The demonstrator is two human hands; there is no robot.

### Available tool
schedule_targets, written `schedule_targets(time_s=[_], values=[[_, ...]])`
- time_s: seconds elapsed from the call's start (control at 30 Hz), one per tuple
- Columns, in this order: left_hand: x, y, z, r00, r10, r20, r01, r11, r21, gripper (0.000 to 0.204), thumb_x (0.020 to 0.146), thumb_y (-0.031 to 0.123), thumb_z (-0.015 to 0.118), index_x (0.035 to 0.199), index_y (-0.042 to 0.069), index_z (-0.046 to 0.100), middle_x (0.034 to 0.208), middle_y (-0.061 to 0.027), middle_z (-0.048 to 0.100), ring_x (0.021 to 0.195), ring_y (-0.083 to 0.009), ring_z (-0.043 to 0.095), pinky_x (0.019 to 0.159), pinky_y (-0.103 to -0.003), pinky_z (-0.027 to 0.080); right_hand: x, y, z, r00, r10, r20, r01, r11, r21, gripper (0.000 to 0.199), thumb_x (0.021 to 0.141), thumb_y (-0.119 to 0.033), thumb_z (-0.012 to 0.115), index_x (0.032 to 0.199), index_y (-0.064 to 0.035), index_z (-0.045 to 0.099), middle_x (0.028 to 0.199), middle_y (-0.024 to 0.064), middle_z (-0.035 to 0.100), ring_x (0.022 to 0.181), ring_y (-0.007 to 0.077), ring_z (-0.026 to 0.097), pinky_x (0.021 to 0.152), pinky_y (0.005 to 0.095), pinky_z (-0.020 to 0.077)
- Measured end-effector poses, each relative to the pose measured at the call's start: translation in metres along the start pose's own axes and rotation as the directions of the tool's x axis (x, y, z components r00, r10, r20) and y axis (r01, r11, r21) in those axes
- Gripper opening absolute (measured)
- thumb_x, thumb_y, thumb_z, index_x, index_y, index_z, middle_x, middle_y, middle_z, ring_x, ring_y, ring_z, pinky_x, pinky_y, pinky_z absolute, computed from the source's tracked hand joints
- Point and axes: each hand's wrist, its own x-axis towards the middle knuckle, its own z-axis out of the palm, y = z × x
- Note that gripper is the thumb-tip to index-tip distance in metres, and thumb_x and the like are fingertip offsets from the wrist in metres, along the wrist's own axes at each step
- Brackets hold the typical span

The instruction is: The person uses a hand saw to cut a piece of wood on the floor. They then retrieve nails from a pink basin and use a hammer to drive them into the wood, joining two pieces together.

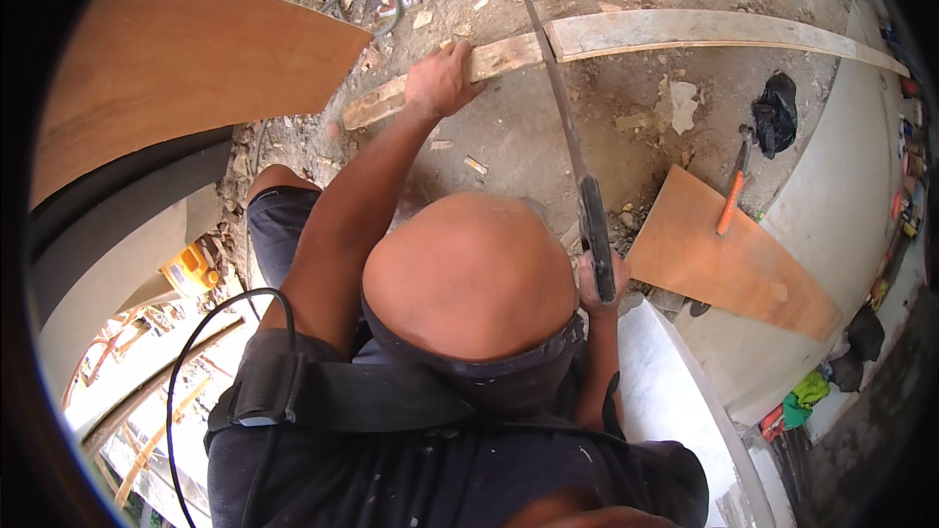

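A long pale wooden plank point(685, 31) lies across the rubble-strewn ground. My left hand point(442, 78) presses flat on its left part, fingers spread over the wood. A handsaw runs from my lap up to the plank; its thin blade point(558, 98) crosses the plank just right of my left hand. My right hand point(591, 286) is closed around the saw's dark handle point(597, 244), close to my bent bare knee point(469, 274), which fills the middle of the view.
A large curved plywood sheet point(186, 59) stands at the upper left. A smaller plywood piece point(734, 269) lies at the right with an orange-handled hammer point(732, 198) at its edge. A black bag point(777, 113) and scraps lie beyond; a yellow object point(192, 270) sits at the left.
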Motion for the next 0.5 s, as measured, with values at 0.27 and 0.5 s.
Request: schedule_targets(time_s=[0.27,0.5], values=[[0.016,0.006,0.000,0.997,-0.004,0.072,0.004,1.000,-0.011,0.056,0.083,0.050,0.070,0.116,0.009,0.052,0.109,-0.0139,0.066,0.104,-0.0355,0.064,0.083,-0.047,0.053,0.098,-0.025,0.035,0.997,-0.067,0.022,0.066,0.996,0.053,0.010,0.086,-0.010,0.068,0.082,-0.0022,0.063,0.062,0.0107,0.058,0.053,0.0189,0.058,0.050,0.0335,0.0439],[0.011,-0.009,-0.011,0.998,-0.011,0.070,0.011,1.000,-0.006,0.057,0.083,0.052,0.069,0.115,0.008,0.053,0.111,-0.0147,0.066,0.105,-0.0355,0.065,0.082,-0.048,0.054,0.016,-0.027,0.004,0.999,0.047,0.026,-0.047,0.998,-0.033,0.012,0.083,-0.012,0.069,0.083,-0.0002,0.064,0.064,0.0134,0.060,0.056,0.0188,0.060,0.054,0.0354,0.0471]])
